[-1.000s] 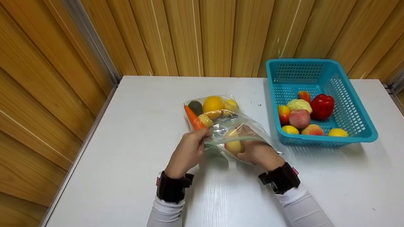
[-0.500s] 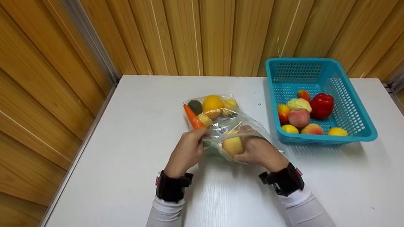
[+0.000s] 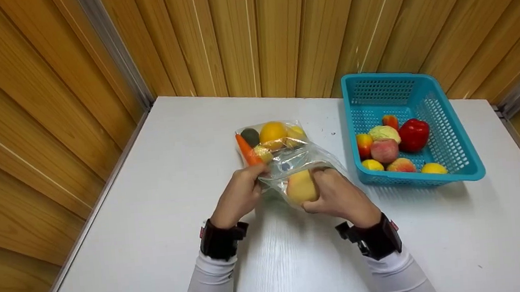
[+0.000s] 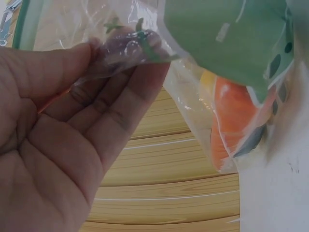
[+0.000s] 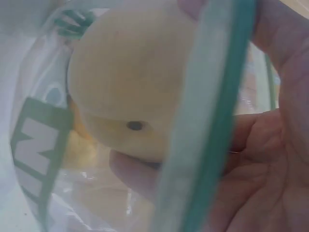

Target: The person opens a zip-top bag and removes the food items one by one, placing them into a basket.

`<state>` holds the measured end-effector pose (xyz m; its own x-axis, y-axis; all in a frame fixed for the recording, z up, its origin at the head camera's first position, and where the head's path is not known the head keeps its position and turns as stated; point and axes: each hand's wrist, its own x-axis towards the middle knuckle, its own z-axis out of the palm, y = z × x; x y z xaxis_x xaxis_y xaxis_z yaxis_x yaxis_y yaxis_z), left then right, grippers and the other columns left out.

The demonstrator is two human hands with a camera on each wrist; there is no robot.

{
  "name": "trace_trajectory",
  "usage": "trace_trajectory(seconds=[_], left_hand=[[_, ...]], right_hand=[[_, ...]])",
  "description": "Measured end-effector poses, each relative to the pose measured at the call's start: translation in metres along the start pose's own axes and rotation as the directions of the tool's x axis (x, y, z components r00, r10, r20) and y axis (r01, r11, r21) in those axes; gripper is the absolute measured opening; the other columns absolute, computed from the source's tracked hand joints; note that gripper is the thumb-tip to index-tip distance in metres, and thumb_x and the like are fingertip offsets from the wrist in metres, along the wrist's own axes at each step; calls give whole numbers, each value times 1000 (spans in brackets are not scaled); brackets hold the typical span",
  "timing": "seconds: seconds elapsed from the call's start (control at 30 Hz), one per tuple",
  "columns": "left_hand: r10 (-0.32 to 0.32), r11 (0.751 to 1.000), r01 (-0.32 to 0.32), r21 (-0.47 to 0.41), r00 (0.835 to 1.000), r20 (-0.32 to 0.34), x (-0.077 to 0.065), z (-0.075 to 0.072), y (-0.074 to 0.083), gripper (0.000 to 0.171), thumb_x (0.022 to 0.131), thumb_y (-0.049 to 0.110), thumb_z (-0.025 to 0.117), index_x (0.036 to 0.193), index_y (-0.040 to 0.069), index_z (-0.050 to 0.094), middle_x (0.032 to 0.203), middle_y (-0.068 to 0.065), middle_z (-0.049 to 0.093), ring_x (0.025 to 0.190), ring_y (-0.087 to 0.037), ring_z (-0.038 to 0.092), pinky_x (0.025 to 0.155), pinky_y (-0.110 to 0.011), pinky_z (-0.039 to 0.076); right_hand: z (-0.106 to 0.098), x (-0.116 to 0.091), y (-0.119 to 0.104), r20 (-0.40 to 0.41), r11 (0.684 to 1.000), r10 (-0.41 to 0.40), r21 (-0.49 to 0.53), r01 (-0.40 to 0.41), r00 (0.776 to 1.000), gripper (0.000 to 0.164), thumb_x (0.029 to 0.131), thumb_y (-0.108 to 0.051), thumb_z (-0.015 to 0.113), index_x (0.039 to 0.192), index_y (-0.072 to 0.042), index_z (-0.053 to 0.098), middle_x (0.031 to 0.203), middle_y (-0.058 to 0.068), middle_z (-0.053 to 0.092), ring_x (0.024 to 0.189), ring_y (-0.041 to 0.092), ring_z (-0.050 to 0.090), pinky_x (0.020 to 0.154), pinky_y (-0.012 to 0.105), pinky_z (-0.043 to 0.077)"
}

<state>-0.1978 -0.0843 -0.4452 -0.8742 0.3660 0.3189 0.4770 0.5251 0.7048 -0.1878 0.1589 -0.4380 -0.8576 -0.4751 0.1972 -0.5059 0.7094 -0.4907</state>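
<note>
With my left hand (image 3: 240,194) I pinch the rim of the clear bag (image 3: 307,153); the fingers of my right hand (image 3: 342,195) grasp a pale yellow fruit (image 3: 301,187) — it sits in the bag's mouth, nearer me than the carrot (image 3: 247,149) inside.

1. I see a bag (image 3: 289,160) of thin, clear, glossy plastic.
2. Pale fruit (image 3: 301,187), smooth and matt.
3. Basket (image 3: 382,90), smooth plastic.
4. Red pepper (image 3: 414,135), shiny.
5. Tabletop (image 3: 153,212), softly sheened on my feed.
6. Wall (image 3: 278,36), grained wood-look boards.
7. Sleeves (image 3: 208,284), matt cloth.
</note>
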Motion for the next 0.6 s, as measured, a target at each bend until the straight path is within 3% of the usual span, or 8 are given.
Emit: trace_trajectory(seconds=[0.4,0.6], left_hand=[[14,1000,-14,4,1000,-7,1,0,0,38,80,-21,53,104,1,73,101,-11,76,86,-20,67,77,-35,58],[-1,1000,1,5,1000,0,0,-1,0,37,81,-21,53,103,1,73,99,-10,75,85,-19,65,76,-34,56]], right_hand=[[-18,-12,-11,-19,1000,6,-21,-7,1000,68,75,-28,88,127,6,59,107,17,64,88,29,60,70,39,56],[-26,-18,-15,-58,1000,-18,-2,18,998,70,73,-28,89,127,5,59,108,15,64,87,27,60,69,37,56]])
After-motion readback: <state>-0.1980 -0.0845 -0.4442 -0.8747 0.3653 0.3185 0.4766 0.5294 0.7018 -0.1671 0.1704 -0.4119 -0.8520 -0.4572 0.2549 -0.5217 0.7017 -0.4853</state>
